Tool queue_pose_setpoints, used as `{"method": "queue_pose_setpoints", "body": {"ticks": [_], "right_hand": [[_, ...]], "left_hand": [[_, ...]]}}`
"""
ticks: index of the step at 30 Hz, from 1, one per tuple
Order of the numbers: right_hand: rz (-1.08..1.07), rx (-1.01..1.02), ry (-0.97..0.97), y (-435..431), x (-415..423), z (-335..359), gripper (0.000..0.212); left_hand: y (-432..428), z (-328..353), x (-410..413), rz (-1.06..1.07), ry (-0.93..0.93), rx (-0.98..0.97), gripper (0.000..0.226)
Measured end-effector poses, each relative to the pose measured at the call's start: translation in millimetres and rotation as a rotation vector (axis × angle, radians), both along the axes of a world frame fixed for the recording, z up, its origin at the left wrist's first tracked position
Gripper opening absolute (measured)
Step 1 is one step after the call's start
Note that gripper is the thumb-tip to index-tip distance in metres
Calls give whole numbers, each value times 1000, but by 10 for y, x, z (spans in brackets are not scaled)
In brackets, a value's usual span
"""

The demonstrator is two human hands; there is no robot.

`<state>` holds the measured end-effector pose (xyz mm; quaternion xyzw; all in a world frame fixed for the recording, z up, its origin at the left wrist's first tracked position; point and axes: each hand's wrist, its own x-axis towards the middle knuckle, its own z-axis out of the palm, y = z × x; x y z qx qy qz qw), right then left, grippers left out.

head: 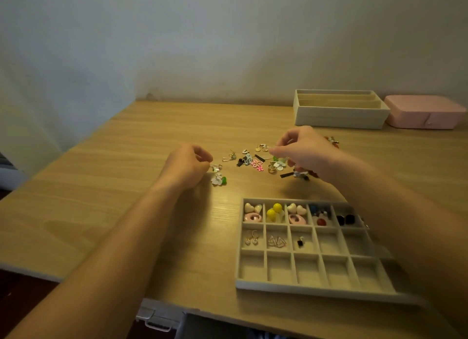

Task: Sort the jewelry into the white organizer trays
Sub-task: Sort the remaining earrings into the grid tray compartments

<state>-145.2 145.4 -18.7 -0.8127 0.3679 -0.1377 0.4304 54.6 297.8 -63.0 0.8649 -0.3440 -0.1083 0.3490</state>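
- Your left hand hangs over the table, left of the pile. Its fingers are curled in. A silvery piece sits right at the fingertips, but you cannot tell whether it is gripped.
- Your right hand hovers over the pile of loose jewelry in the middle of the table. Thumb and forefinger pinch a small earring, a green and white blur.
- A white flower with a green bead lies just beside your left hand, apart from the pile.
- The near tray lies in front of the pile, partly under your right forearm. All five cells of its back row hold pieces: hearts, pink rings, yellow balls, dark studs. The middle row holds pieces in its three left cells.
- The far tray, with long slots, stands by the wall, just beside a pink box.
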Motion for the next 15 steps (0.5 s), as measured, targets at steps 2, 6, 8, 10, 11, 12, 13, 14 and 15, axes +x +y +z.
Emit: {"method": "queue_pose_setpoints", "body": {"ticks": [2,6,8,10,11,12,13,14,15], "right_hand": [[24,-34,25,-70,187,-25,4],[114,-125,89,-186,449,-89,16],[158,-191,134,-222,540,-109,15],[203,-228,165,-241,628,-135,10],[229,-244,182,-239,666,-150,10],[253,-259,206,-232,694,-167,12],[271,-277,233,-229,725,-190,14],[281,-296,260,-226,748,-212,14],[287,-311,279,-225,760,-228,14]], "left_hand": [[-45,-18,63,-32,0,17,16],[-82,-35,136,-134,-33,78,16],[-101,-37,159,-175,-70,107,14],[-127,-44,195,-183,-82,108,13],[-141,-47,211,-187,-86,107,13],[-147,-46,221,-195,-87,111,13],[-151,-45,231,-201,-86,118,12],[-149,-37,245,-208,-79,118,10],[-142,-26,258,-207,-61,97,7]]}}
